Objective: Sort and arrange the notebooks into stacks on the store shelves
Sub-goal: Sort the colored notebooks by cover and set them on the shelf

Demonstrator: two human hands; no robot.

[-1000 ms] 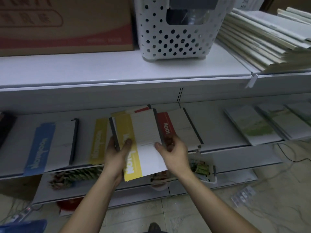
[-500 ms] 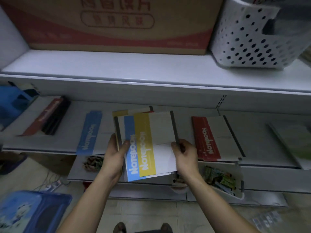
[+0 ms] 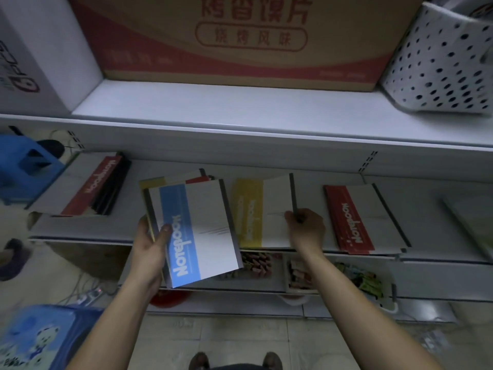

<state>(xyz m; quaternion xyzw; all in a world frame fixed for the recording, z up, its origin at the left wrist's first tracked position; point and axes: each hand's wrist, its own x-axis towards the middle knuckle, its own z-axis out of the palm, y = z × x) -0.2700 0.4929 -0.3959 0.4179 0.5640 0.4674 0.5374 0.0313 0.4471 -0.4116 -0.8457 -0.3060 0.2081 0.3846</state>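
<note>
Left hand [image 3: 149, 247] grips a small fanned stack, blue notebook [image 3: 202, 231] on top, thumb pressed on its cover. Right hand [image 3: 306, 228] pinches the yellow notebook [image 3: 261, 209] at its dark spine, flat on the shelf [image 3: 80, 228]. Red notebooks [image 3: 354, 217] lie just right of that hand. I judge them thin, light, bendy and slick-covered, best taken at the stiffer spine.

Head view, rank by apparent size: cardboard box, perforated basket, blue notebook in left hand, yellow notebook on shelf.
1. cardboard box, cropped by frame.
2. perforated basket, also cropped.
3. blue notebook and yellow notebook: blue looks bigger, but it is held nearer the camera, so unranked.
</note>
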